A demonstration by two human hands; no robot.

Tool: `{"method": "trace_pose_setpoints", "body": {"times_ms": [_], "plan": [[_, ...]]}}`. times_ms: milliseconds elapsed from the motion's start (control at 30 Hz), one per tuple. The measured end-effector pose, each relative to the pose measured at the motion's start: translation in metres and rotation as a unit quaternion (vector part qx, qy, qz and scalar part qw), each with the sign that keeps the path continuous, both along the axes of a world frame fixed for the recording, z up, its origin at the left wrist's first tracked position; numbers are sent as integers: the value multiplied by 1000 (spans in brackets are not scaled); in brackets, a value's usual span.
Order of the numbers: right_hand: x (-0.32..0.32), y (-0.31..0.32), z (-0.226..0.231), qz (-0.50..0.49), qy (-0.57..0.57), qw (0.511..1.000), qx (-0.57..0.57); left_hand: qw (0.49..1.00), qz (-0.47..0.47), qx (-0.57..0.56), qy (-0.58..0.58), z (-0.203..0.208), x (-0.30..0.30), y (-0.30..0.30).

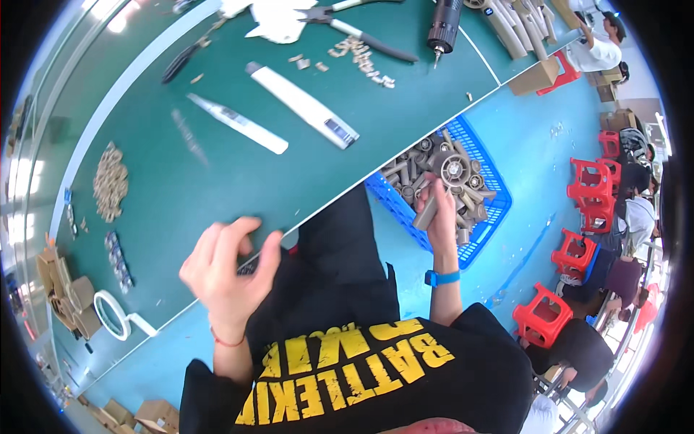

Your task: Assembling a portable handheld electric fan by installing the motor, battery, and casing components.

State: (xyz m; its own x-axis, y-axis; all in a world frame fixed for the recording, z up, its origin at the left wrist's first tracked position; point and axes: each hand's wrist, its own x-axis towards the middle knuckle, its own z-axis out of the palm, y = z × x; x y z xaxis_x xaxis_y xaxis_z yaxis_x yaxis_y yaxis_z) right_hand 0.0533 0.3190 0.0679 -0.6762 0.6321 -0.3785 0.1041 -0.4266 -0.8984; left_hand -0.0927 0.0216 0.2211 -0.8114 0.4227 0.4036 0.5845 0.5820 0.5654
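My right hand (442, 217) reaches over the blue plastic basket (499, 181), closed around a grey-brown housing (426, 212) shaped like a small hair dryer. A round end (454, 170) with a spoked centre shows just beyond my fingers; whether it belongs to the held piece I cannot tell. More grey-brown housings (473, 206) fill the basket. Over the front edge of the green table (217, 184) hovers my left hand (228, 267). Its thumb and fingers are apart and bent, with nothing between them.
On the table lie a long white device (303, 105), a slimmer white one (242, 126), pliers (372, 42), an electric screwdriver (444, 27) and a pile of small beige parts (110, 181). A white ring-shaped piece (112, 316) is at the left. Red stools (542, 315) and seated people are at right.
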Motion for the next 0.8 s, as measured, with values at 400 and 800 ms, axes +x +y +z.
{"method": "trace_pose_setpoints", "body": {"times_ms": [400, 800], "plan": [[-56, -155, 151, 204, 147, 966, 56, 731, -295, 601, -129, 99, 104, -39], [-156, -217, 164, 408, 153, 890, 131, 764, -157, 491, -389, 125, 95, -86]]}}
